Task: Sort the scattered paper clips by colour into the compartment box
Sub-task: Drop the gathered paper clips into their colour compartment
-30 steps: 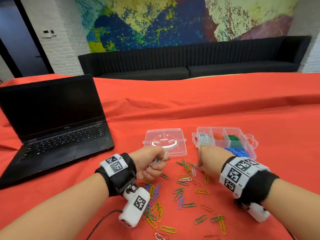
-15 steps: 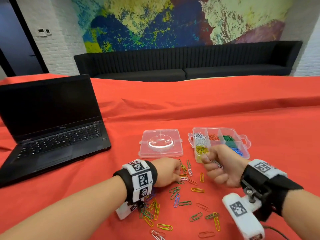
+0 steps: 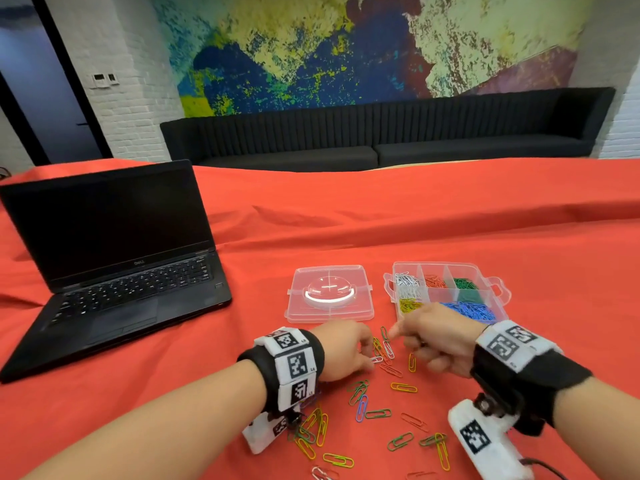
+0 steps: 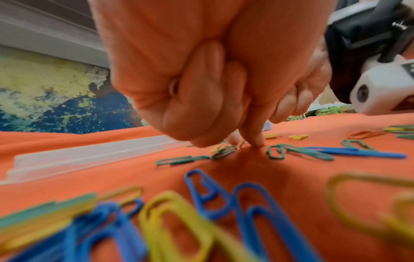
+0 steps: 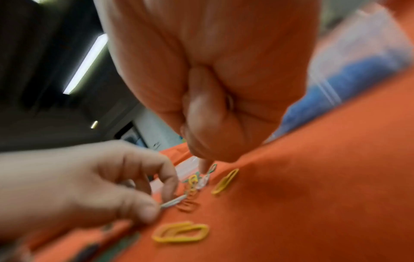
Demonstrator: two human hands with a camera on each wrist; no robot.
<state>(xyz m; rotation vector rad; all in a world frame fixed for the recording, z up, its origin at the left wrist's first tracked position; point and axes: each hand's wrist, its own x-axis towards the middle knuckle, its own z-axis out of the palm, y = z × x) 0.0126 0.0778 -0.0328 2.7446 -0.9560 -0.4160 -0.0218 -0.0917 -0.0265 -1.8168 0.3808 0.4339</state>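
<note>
From the head camera, my left hand [image 3: 341, 351] and right hand [image 3: 438, 339] meet over the scattered paper clips [image 3: 367, 407] on the red-covered surface [image 3: 519, 244]. The compartment box [image 3: 446, 292] sits just beyond the right hand, its cells holding white, red, green, yellow and blue clips. Its clear lid [image 3: 330, 294] lies just left of it, with a strip of bare cloth between them. An open laptop [image 3: 114, 258] stands well apart to the left. Wide bare cloth runs behind and to the right of the box.

From the left wrist camera, the left hand [image 4: 201, 79] is curled, one fingertip [image 4: 255, 140] pressed to the cloth among green clips. Something small and pale shows inside the fist; I cannot tell what. The lid's edge [image 4: 89, 156] lies near, on the left.

From the right wrist camera, the right hand [image 5: 212, 79] is curled, one finger reaching down onto a small cluster of clips [image 5: 197, 180]. Whether it holds anything, I cannot tell. The left hand [image 5: 89, 186] pinches a white clip [image 5: 173, 202] at the cloth. The box [image 5: 358, 67] blurs at upper right.
</note>
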